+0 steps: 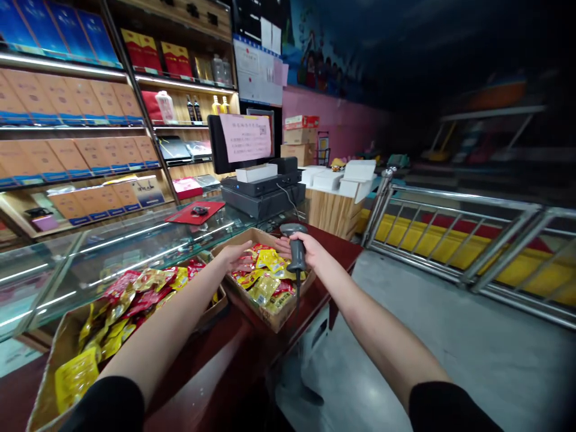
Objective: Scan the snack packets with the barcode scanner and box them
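A cardboard box (275, 321) of yellow and red snack packets (264, 288) stands on the dark red table. My left hand (234, 255) is at its left side, fingers stretched out over the rim and the packets. At the box's right side is my right hand (302, 247), with a dark barcode scanner (297, 257) against its fingers and thumb; the scanner's cable hangs down. Beneath my left forearm, a larger box (60, 354) holds more red and yellow packets, partly hidden by that arm.
Behind the boxes are a glass counter (108, 249), a red mat (195, 213) with a mouse, and a monitor (245, 141). Stocked shelves rise at the left. A metal railing (450, 240) stands at the right, and a white stool (315, 336) is partly under the table.
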Action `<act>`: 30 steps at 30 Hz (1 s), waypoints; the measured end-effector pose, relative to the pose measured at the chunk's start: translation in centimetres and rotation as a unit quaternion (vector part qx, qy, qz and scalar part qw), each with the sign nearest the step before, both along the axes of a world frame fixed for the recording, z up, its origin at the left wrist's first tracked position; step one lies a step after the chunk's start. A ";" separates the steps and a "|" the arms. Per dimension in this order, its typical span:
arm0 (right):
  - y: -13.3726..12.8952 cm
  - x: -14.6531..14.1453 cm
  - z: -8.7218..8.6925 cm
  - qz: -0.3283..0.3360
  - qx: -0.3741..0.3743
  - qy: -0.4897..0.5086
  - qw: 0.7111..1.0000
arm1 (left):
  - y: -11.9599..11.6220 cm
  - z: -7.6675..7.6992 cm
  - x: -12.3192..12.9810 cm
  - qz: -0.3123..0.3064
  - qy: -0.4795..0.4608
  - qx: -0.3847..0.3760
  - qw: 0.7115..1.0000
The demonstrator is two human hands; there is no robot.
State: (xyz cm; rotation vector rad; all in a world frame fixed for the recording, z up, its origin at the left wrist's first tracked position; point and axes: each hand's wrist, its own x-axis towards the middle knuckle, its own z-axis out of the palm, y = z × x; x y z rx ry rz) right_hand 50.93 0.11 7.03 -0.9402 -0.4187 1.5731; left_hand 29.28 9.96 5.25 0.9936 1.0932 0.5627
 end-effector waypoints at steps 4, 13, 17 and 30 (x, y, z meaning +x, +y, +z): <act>1.6 -4.5 -0.1 0.065 0.014 0.026 0.997 | -1.0 0.5 -4.7 0.020 -0.007 0.017 1.000; 5.0 -18.3 -0.5 0.222 0.017 0.056 0.973 | -3.7 2.3 -19.7 0.078 -0.053 0.073 0.993; 5.6 -24.2 -1.0 0.286 0.003 0.058 0.956 | -4.9 1.6 -25.3 0.141 -0.014 0.106 0.984; 3.8 -29.4 -5.8 0.294 -0.011 0.059 0.954 | -6.4 -5.6 -27.4 0.231 0.206 0.452 0.837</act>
